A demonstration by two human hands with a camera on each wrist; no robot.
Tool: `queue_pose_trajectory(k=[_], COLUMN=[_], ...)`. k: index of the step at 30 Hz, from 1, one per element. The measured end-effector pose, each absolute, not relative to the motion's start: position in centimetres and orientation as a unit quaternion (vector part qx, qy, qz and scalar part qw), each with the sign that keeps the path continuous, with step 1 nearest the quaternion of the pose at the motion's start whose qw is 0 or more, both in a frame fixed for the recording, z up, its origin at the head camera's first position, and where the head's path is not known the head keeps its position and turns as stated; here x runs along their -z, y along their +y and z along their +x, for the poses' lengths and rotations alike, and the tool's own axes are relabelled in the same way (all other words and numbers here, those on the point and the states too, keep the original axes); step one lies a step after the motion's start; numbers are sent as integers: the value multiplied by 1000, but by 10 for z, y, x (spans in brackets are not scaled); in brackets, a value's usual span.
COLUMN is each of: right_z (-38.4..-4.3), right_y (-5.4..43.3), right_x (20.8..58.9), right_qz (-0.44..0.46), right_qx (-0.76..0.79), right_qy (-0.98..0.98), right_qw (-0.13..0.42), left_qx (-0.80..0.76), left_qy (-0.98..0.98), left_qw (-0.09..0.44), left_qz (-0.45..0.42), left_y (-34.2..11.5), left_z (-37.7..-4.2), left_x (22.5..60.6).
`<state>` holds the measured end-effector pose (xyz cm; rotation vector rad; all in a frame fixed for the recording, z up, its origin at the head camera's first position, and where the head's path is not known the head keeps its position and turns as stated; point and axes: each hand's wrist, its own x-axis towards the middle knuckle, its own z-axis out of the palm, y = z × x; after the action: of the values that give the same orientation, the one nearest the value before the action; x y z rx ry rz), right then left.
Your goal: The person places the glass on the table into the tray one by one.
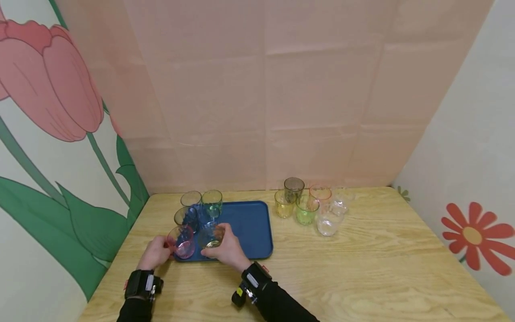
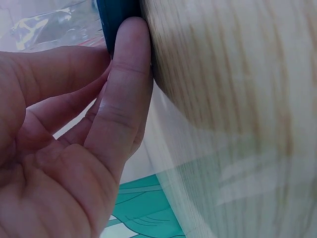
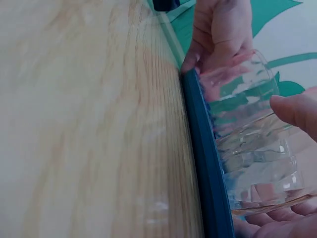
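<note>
Black sleeves (image 1: 283, 304) with wrist-worn cameras (image 1: 142, 285) reach in at the bottom of the head view. Of the hands, the right hand (image 1: 231, 251) curves thumb and fingers round a pale amber glass (image 1: 211, 235), spread to its width, at the near side of the blue tray (image 1: 251, 241). The left hand (image 1: 154, 252) is nearly closed, thumb and forefinger pinching the tray's near left corner, just beside a pink glass (image 1: 184, 247). Behind these stand a dark glass (image 1: 186, 218), a clear-looking glass (image 1: 191, 199) and a green glass (image 1: 212, 204). Well apart, rightward on the desk (image 1: 362, 268), cluster a yellow glass (image 1: 284, 209), a smoky grey glass (image 1: 294, 188), a light green glass (image 1: 307, 213), a pink-rimmed glass (image 1: 320, 193) and clear glasses (image 1: 327, 225). Beyond hangs a pink sheet (image 1: 281, 103)
</note>
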<state>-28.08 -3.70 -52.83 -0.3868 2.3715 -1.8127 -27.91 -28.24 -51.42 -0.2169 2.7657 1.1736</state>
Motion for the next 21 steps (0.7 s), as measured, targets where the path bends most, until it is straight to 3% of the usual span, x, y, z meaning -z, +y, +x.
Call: queue_pose_trajectory(k=[21], right_z=[-273], right_y=[-53], right_x=[528], right_qz=[-118], right_qx=[605], right_qy=[784], right_qw=[68], left_qx=[-385], left_qy=[920], left_qw=[46], left_qz=[-55], left_y=[-284], left_z=[-277], left_x=[514])
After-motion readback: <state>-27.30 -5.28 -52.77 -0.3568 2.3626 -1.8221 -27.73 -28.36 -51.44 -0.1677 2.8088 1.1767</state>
